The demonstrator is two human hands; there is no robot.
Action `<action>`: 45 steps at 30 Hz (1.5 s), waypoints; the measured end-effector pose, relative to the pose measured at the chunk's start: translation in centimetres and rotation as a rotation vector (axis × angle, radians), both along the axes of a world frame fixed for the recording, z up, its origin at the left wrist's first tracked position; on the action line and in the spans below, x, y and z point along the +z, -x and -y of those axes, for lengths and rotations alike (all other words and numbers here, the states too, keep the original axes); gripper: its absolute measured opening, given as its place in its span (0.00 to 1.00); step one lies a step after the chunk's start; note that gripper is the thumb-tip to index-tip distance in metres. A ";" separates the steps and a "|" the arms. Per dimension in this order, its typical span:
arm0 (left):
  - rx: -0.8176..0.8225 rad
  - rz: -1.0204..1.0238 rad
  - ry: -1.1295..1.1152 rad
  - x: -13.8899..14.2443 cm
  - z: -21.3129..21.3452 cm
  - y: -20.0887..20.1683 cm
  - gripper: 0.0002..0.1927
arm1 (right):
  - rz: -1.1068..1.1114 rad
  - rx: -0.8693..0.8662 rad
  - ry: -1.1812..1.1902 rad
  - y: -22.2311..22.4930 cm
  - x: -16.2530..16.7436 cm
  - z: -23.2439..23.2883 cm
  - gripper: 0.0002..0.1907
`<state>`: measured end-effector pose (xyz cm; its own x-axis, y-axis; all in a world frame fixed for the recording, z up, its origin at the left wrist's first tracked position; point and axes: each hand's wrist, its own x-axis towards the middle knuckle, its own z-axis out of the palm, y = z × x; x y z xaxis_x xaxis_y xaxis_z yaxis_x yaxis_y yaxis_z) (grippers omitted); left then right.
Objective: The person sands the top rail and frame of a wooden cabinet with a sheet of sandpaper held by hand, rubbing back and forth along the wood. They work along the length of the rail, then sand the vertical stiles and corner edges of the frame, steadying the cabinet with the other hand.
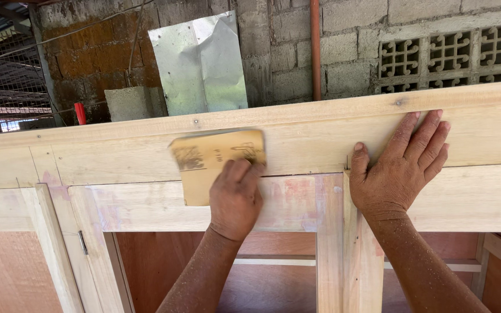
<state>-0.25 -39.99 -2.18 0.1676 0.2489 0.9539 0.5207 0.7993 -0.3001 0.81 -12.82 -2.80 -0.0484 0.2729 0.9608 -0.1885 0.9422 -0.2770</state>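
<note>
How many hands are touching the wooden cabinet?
2. The left hand presses a sheet of sandpaper on the top board; the right hand lies flat on it, further right.

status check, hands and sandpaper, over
Left hand pressing sandpaper on rail. Right hand flat on rail, fingers spread. Nothing in the way.

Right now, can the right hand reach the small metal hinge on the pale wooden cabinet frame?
Probably not easily: the right hand lies flat on the top rail, far from the hinge, with the left hand and sandpaper between.
</note>
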 end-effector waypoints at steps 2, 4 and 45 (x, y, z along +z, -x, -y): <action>-0.004 0.004 0.019 0.0 0.2 0.1 0.17 | -0.002 0.000 0.001 0.0 0.0 0.0 0.47; -0.007 0.016 -0.062 0.0 0.2 0.2 0.17 | -0.003 -0.008 -0.007 -0.1 0.0 0.0 0.47; -0.077 -0.147 -0.349 -0.7 -1.9 2.4 0.15 | -0.010 -0.007 -0.003 -0.3 -0.2 0.5 0.46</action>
